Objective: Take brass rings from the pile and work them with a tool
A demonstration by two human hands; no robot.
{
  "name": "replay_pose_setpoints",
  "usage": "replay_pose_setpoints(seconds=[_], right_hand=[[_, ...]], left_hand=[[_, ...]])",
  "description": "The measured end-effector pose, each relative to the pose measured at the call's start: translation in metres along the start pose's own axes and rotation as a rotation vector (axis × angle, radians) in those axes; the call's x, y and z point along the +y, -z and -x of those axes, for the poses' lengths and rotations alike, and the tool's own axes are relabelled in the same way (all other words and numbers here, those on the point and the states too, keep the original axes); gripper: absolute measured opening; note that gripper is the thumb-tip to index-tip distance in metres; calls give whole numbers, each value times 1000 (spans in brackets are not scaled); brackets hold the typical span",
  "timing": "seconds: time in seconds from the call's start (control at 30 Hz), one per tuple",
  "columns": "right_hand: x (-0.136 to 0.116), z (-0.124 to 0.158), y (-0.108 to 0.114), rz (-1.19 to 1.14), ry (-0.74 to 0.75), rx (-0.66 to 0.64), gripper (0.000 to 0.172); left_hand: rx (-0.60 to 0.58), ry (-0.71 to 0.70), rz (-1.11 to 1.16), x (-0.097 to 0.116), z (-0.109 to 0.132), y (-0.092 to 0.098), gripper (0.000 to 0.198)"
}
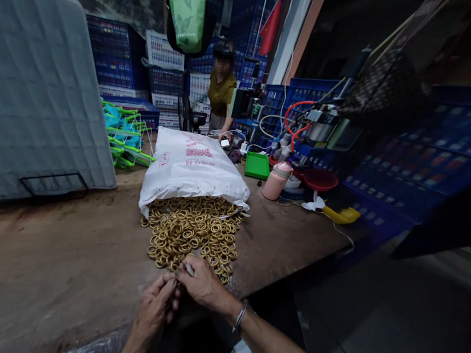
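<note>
A heap of brass-coloured rings spills from the open mouth of a white sack lying on the brown worktable. Both my hands meet at the near edge of the heap. My left hand has its fingers curled and pinched together at the fingertips. My right hand, with a bracelet on the wrist, is closed round a small thin metal piece that shows between its fingers. What the left fingers pinch is too small to make out.
A large grey quilted panel leans at the left. Behind the sack are a green tray, a pink bottle, a red bowl and a machine with orange hoses. A person stands at the far end among blue crates.
</note>
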State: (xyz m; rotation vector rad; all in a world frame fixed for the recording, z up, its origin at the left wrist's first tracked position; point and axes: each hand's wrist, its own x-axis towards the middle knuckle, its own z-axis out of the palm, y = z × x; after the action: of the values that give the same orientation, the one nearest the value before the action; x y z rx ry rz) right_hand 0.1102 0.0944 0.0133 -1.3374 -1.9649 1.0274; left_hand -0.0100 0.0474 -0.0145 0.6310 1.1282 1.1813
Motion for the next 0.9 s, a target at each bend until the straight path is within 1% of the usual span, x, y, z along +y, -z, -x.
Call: replay_pose_setpoints(seconds=[0.13, 0.33, 0.57, 0.7, 0.77, 0.8, 0.9], right_hand=[[-3, -2, 2, -32, 5, -20, 20], [-7, -3, 5, -162, -12, -59, 18], [-5, -3, 2, -314, -8, -79, 17], [-2, -4, 2, -368, -15, -102, 20], [0, -2, 2, -314, -8, -98, 21], [1, -1, 3, -238, 13, -83, 19], [3, 4, 4, 113, 113, -43, 12]], left_hand=[[-23, -13, 17, 3, 2, -1, 30], [-49, -14, 63, 9, 6, -2, 26], [-77, -7, 86, 11, 12, 1, 23], [-118, -10, 132, 14, 16, 2, 22], [-116, -10, 165, 14, 16, 3, 22], [-107, -7, 177, 14, 16, 3, 22], [-71, -8, 179, 14, 15, 1, 25]])
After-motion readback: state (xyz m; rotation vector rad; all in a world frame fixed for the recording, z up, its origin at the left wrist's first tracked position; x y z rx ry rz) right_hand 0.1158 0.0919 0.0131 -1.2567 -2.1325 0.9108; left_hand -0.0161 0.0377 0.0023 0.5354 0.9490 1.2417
